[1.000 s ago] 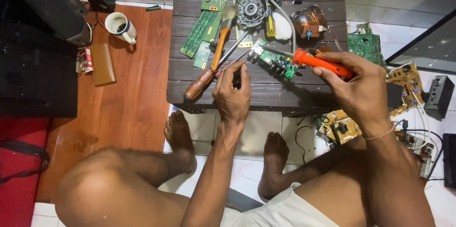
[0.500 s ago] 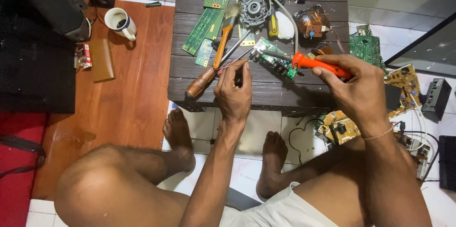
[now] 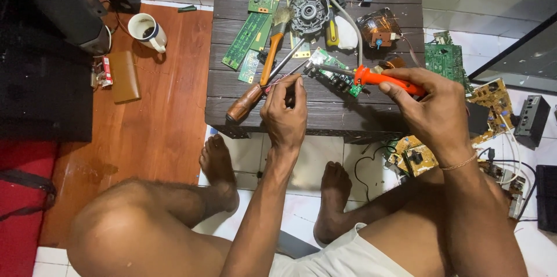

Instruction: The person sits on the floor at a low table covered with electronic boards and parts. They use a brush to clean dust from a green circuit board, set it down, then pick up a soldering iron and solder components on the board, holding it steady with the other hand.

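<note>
— What carries it all?

— A low desk (image 3: 348,116) of dark wooden slats, standing on a floor (image 3: 168,114) that is part red-brown wood, part white tile.

— And on the desk?

— Green boards (image 3: 246,39) at the left and far edge, a wood-handled screwdriver (image 3: 255,88) lying slantwise, a brush (image 3: 274,45), a round black motor part (image 3: 308,15), a copper coil (image 3: 378,27), and a small board (image 3: 333,74) near the middle.

— On the floor?

— A white mug (image 3: 148,29) and a brown wallet (image 3: 123,75) on the wood; more boards (image 3: 493,100) and cables on the tile to the right.
</note>
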